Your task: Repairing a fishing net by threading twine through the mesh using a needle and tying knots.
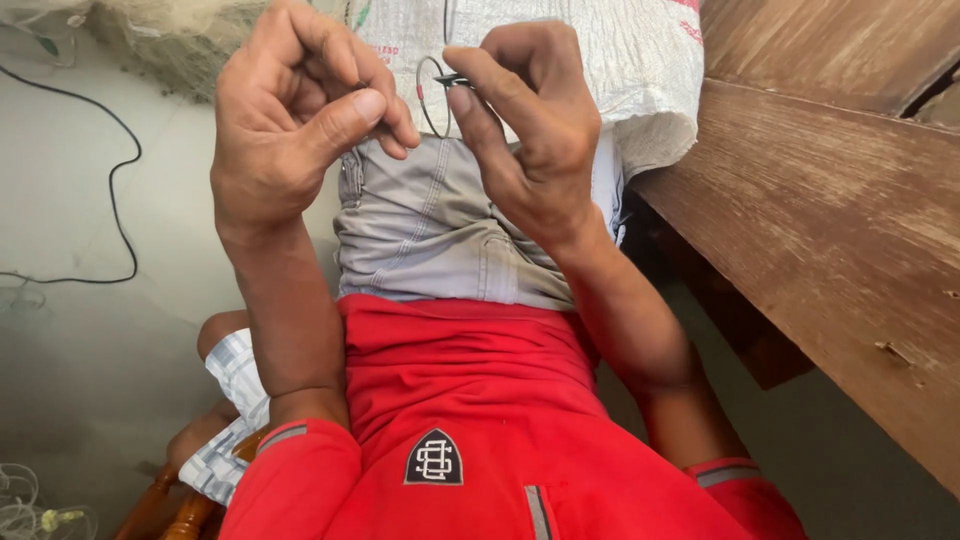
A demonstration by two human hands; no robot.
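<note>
a person in a red shirt (470, 400) and grey shorts (440, 230) fills the middle of the frame, seen from above. a worn wooden counter (830, 250) runs down the right side, from the upper right toward the lower right edge. a white woven sack (620, 70) lies at top centre, partly behind the hands, and a pale net (160, 35) bunches in the upper left corner. the grey floor (70, 340) takes up the left side, with a thin black cable (125, 200) looping across it. a checked cloth (235, 400) sits at lower left, on a wooden chair (165, 510).

the left hand (300, 120) is raised in the upper left of centre, fingers curled in and thumb pressed against the forefinger; whether it pinches anything there cannot be told. the right hand (530, 130) is just to its right, close but apart, its forefinger and thumb pinched shut on a small dark clip (452, 81) at their tips. a thin wire loop (428, 95) hangs from the clip, in the gap between the two hands, nearer the right hand's fingertips and in front of the sack.
</note>
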